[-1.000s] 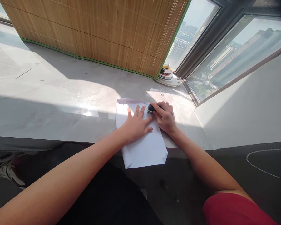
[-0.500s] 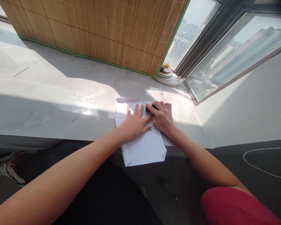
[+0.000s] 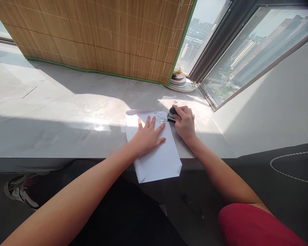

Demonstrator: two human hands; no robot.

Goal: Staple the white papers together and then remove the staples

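Observation:
White paper (image 3: pixel 160 164) lies on the sill, its near end sticking out past the front edge, with small folds at its corners. Many staples (image 3: pixel 161 117) cluster near its upper right edge. My left hand (image 3: pixel 148 135) rests flat on the paper with fingers spread. In my right hand (image 3: pixel 185 123) is a black stapler (image 3: pixel 171 115), its front end at the paper's right edge beside the staples. My fingers hide the stapler's back part.
Behind the paper hangs a bamboo blind (image 3: pixel 100 37) with green edging. Stacked round plates or discs (image 3: pixel 178 82) stand in the window corner. Tiny staple-like bits (image 3: pixel 175 102) lie on the pale sill (image 3: pixel 53 136). A white cord (image 3: pixel 279 159) loops at the right.
My right hand has drawn the stapler rightward off the stapled patch to the paper's edge, uncovering the staples. My left hand stays pressed on the paper. The view has shifted slightly.

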